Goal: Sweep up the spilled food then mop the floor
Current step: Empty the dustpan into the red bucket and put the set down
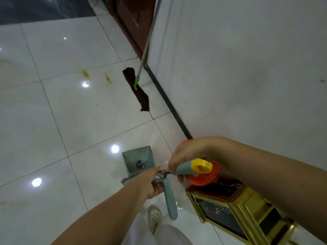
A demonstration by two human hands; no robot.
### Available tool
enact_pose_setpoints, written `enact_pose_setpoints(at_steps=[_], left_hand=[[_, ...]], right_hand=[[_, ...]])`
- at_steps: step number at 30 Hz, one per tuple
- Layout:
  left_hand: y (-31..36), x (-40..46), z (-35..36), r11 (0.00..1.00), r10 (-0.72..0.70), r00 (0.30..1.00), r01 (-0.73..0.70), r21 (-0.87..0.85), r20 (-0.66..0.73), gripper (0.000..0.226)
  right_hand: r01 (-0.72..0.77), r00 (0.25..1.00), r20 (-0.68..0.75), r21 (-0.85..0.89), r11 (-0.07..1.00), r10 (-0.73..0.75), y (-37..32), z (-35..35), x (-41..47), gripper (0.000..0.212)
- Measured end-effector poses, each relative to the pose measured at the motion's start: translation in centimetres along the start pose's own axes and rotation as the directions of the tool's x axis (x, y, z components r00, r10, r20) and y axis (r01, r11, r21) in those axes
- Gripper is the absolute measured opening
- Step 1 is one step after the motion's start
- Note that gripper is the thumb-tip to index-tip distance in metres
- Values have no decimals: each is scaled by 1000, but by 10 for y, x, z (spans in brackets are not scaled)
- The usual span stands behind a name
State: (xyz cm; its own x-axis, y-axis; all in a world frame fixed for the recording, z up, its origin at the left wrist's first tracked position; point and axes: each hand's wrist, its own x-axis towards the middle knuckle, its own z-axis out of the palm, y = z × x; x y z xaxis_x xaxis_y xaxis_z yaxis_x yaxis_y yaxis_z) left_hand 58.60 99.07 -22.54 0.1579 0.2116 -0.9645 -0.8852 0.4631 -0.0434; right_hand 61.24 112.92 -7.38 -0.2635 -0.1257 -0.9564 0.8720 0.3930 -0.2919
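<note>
Both yellow food smears (86,73) remain on the tiled floor (53,121), well apart from the dustpan (138,160) near the person's feet; the mop (136,88) leans at the wall. Judged best: carry broom and pan to the spill and sweep toward the pan's lip. The right hand (185,156) grips the yellow-capped broom handle (192,167); the left hand (152,181) is curled round the dustpan handle (169,198).

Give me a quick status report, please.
Left hand and right hand gripping dustpan-and-broom handles. Yellow spills unswept. Mop parked by wall.
</note>
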Motion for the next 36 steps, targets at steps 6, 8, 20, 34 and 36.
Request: enact_pose_setpoints(at_steps=[6,8,20,34,36], left_hand=[[31,-6,12,997,70,998,-70,-10,-5,23],[46,-10,16,996,92,996,-92,-4,3,21],[148,-35,89,969,244,970,-244,-28,-8,20],[207,-6,219,965,256,966,-257,-57,-26,23],[207,-5,224,969,240,970,-241,-52,-25,22]], right_hand=[[74,995,-62,27,997,-72,-6,-19,-17,15],[144,982,-135,87,986,-131,-5,-25,-18,18],[618,623,-529,-119,777,-576,29,-98,-51,44],[746,393,-714,-122,655,-580,75,-215,-60,30],[748,391,-712,-123,652,-583,78,-219,-61,29]])
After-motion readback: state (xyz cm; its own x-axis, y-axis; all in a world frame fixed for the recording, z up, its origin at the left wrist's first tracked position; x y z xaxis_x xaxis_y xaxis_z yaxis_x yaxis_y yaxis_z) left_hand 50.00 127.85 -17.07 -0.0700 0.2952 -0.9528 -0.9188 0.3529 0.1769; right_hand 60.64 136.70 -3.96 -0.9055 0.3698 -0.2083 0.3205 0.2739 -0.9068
